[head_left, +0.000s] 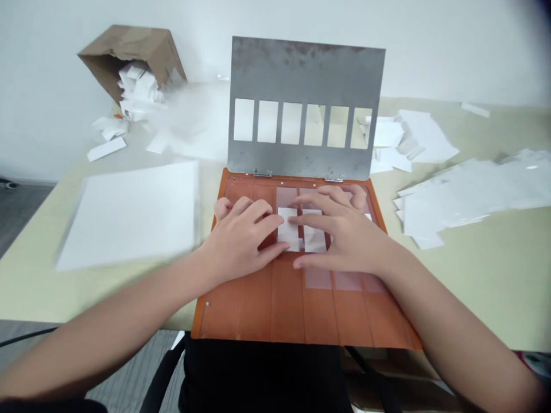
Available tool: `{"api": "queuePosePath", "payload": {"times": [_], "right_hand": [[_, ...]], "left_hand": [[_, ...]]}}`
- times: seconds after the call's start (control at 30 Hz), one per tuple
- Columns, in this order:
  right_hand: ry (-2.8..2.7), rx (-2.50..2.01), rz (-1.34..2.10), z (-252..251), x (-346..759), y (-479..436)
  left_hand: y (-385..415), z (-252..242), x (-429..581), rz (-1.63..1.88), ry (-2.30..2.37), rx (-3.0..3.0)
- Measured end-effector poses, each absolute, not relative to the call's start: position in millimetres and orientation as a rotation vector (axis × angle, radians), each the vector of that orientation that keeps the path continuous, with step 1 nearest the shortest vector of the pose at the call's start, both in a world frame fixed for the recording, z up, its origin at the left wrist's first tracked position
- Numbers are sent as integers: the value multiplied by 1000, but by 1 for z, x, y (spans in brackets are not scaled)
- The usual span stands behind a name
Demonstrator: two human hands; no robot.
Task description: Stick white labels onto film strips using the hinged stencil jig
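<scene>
On an orange board (pixel 258 315) with shallow grooves lie small white cards (pixel 288 226) over pale translucent film strips (pixel 318 279). My left hand (pixel 241 238) has its fingers bent, with the thumb and index fingertips at the left and lower edges of one card. My right hand (pixel 344 229) is spread over the neighbouring card (pixel 314 238), index and middle fingertips reaching toward the first card. Its palm partly hides more cards on the right. A grey metal plate (pixel 301 74) with a row of rectangular openings stands raised, hinged to the board's far edge.
A tipped cardboard box (pixel 142 43) spills white paper pieces (pixel 140 92) at the back left. A large white sheet stack (pixel 133 215) lies left of the board. White card piles (pixel 469 195) spread over the pale table (pixel 495 275) on the right.
</scene>
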State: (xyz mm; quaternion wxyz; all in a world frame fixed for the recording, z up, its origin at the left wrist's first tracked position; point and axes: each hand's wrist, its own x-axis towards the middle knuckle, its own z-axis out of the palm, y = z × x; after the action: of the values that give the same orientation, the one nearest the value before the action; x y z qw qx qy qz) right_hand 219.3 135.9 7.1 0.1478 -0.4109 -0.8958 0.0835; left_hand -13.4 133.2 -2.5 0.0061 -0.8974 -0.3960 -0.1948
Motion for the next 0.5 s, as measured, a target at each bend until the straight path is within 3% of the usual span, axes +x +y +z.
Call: {"api": "queuePosePath", "payload": {"times": [0.5], "right_hand": [[-2522,-1169,285,4,216,136]], "left_hand": [[125,11,-14,-596,-1243,-2836]]}}
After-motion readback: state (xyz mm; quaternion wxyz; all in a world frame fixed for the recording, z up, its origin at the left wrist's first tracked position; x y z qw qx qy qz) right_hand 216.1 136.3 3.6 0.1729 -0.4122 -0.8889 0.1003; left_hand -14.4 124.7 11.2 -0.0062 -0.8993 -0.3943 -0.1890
